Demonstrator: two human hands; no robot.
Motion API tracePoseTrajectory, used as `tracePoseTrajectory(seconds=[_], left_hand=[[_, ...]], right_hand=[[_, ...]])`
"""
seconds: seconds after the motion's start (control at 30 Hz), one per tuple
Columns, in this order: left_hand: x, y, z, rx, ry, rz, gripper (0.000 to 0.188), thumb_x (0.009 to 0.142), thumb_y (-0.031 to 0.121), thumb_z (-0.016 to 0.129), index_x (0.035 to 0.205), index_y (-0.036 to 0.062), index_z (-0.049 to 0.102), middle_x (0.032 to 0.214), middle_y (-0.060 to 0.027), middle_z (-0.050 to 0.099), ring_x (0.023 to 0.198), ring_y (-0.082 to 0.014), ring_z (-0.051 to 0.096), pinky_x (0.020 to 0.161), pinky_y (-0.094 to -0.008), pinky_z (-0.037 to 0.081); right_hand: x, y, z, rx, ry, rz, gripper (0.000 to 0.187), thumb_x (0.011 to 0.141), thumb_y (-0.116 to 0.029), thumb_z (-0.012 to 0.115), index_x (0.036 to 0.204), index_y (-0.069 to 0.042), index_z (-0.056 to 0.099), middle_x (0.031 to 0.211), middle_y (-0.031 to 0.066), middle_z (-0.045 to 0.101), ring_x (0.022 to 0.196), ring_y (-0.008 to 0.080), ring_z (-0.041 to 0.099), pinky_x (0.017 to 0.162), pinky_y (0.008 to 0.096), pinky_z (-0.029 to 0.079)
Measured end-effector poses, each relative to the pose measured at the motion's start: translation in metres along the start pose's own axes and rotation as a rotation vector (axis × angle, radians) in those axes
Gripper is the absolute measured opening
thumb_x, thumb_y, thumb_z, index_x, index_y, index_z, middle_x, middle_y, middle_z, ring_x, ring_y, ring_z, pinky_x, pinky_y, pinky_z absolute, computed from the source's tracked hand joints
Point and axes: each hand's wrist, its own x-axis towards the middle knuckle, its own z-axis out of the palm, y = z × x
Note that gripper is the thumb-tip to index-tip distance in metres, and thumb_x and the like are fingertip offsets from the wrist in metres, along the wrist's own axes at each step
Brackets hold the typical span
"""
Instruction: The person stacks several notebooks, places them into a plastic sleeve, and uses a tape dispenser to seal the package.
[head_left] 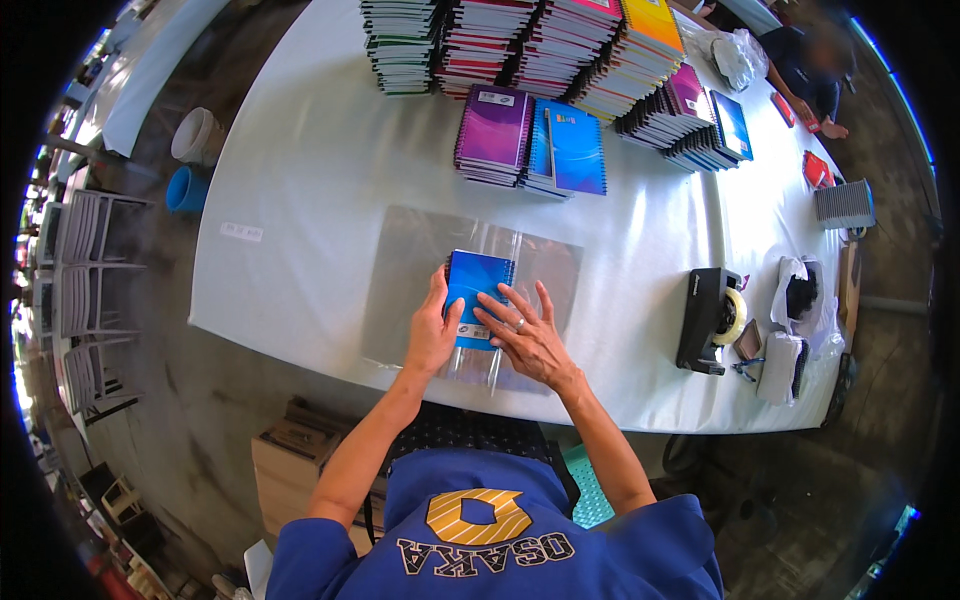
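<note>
The blue notebook is between your hands, over the clear plastic sheet on the counter, its long axis pointing away from you. Your left hand grips its left edge, thumb on the cover; your right hand, fingers spread, touches the lower right, so both are equally near.

Spiral notebook: glossy card cover, smooth. Under notebook: clear, shiny plastic sheet. Around notebook: smooth, sheeny counter.

A black tape dispenser stands right, a white bucket and blue bucket left.
</note>
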Motion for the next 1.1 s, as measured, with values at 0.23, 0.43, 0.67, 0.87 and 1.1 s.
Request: tracePoseTrajectory(seconds=[0.23,0.43,0.67,0.87,1.1], left_hand=[[-0.002,0.004,0.004,0.052,0.054,0.049,0.053,0.099,0.018,0.050,0.144,-0.0020,0.031,0.144,-0.0237,0.041,0.131,-0.0341,0.046,0.103,-0.0359,0.041],[-0.003,0.009,0.010,0.039,0.055,0.072,0.048,0.100,0.015,0.045,0.143,-0.0019,0.028,0.145,-0.0254,0.036,0.130,-0.0425,0.042,0.099,-0.0406,0.044],[-0.003,-0.014,-0.026,0.363,0.122,0.040,0.054,0.099,0.018,0.048,0.147,0.0021,0.029,0.152,-0.0208,0.028,0.141,-0.0406,0.025,0.112,-0.0527,0.024],[-0.021,-0.047,-0.063,1.001,0.063,0.032,0.053,0.094,0.023,0.055,0.145,0.0138,0.040,0.156,-0.0058,0.027,0.145,-0.0364,0.016,0.112,-0.0616,0.016],[-0.034,-0.033,-0.060,0.830,0.142,0.143,0.056,0.092,0.013,0.058,0.145,0.0182,0.041,0.153,-0.0026,0.034,0.137,-0.0378,0.036,0.109,-0.0512,0.034]], right_hand=[[-0.004,0.006,0.002,0.038,0.055,0.012,0.049,0.086,-0.015,0.061,0.135,-0.021,0.053,0.143,-0.0030,0.047,0.137,0.0188,0.037,0.118,0.0561,0.006],[0.000,0.003,0.004,0.011,0.055,-0.005,0.055,0.080,-0.002,0.062,0.132,-0.020,0.057,0.140,-0.0040,0.051,0.136,0.0169,0.039,0.117,0.0551,0.006],[0.014,-0.016,-0.016,-0.076,0.033,0.051,0.046,0.077,0.003,0.057,0.119,-0.014,0.065,0.125,-0.0017,0.059,0.126,0.0180,0.049,0.117,0.0564,0.010],[0.014,-0.027,-0.014,-0.090,0.041,0.076,0.045,0.077,0.003,0.057,0.120,-0.010,0.064,0.124,0.0003,0.060,0.127,0.0203,0.049,0.117,0.0577,0.010],[0.013,-0.034,-0.010,-0.104,0.101,0.054,0.050,0.071,0.009,0.058,0.118,-0.009,0.065,0.125,0.0048,0.059,0.124,0.0232,0.050,0.112,0.0507,0.024]])
